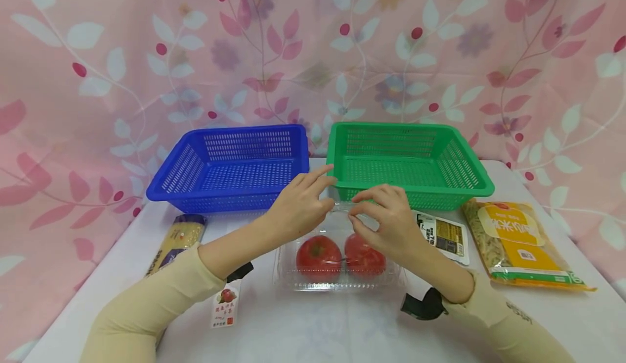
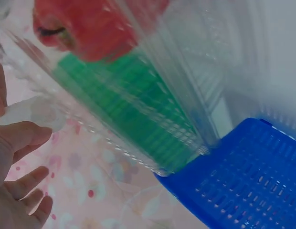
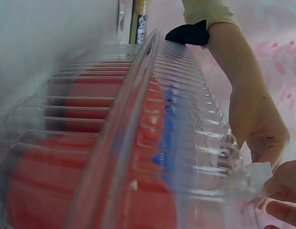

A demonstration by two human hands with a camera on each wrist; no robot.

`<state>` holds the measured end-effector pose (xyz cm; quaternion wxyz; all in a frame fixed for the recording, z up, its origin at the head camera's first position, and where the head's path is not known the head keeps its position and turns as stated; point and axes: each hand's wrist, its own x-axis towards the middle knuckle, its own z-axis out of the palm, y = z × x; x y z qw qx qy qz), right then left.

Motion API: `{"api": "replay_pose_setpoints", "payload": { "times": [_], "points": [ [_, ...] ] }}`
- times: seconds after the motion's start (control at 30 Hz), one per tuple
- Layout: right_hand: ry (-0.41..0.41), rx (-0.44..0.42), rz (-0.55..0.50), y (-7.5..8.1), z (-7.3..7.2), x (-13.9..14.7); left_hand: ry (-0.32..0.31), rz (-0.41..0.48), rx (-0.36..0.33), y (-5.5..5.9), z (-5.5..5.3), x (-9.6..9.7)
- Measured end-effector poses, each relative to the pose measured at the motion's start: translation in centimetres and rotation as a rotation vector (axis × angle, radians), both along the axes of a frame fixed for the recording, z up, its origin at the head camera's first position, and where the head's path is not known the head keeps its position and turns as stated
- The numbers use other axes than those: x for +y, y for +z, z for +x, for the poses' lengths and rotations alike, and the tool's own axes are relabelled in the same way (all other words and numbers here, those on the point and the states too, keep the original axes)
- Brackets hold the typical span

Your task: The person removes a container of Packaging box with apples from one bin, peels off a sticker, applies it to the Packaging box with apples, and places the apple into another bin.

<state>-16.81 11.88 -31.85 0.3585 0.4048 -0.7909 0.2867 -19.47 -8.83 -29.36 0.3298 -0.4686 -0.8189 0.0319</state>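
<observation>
A clear plastic clamshell box stands on the white table with two red apples, the left apple and the right apple, inside. Both hands meet over its far edge. My right hand pinches the end of a whitish translucent strip between thumb and fingertips; the strip reaches the box's rim. My left hand is at the same strip, thumb and index fingertip close together against it and the other fingers spread. I cannot tell whether those two fingertips grip the strip.
Behind the box stand a blue basket and a green basket. A long yellow packet and a small apple-picture card lie left. A black-and-white pouch and a large yellow bag lie right.
</observation>
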Motion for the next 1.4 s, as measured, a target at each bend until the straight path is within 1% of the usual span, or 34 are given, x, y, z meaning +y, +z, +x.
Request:
{"api": "replay_pose_setpoints", "payload": {
  "times": [0.07,0.23,0.33,0.47,0.67,1.0,1.13,1.4],
  "points": [
    [0.004,0.009,0.008,-0.1,-0.1,0.0,-0.017,-0.008,0.044,-0.1,-0.4,-0.1],
    [0.016,0.026,0.035,-0.5,-0.2,-0.1,-0.068,-0.043,0.115,-0.2,-1.1,-0.4],
    [0.024,0.035,0.054,-0.8,-0.3,-0.2,-0.077,-0.077,0.153,-0.4,-1.3,-0.5],
    [0.026,0.049,0.083,-1.4,-0.3,-0.3,-0.073,-0.109,0.171,-0.8,-1.5,-0.6],
    [0.017,0.048,0.117,-2.3,-0.3,-0.3,-0.074,-0.146,0.158,-1.6,-1.8,-0.4],
    [0.019,0.024,0.17,-2.8,-0.3,-0.2,-0.089,-0.197,0.14,-2.7,-1.6,-0.1],
    [0.016,0.0,0.187,-3.1,-0.3,-0.2,-0.082,-0.204,0.132,-2.9,-1.6,-0.1],
    [0.011,-0.017,0.222,-3.6,-0.3,-0.2,-0.061,-0.235,0.123,-3.0,-1.4,-0.2]
  ]
}}
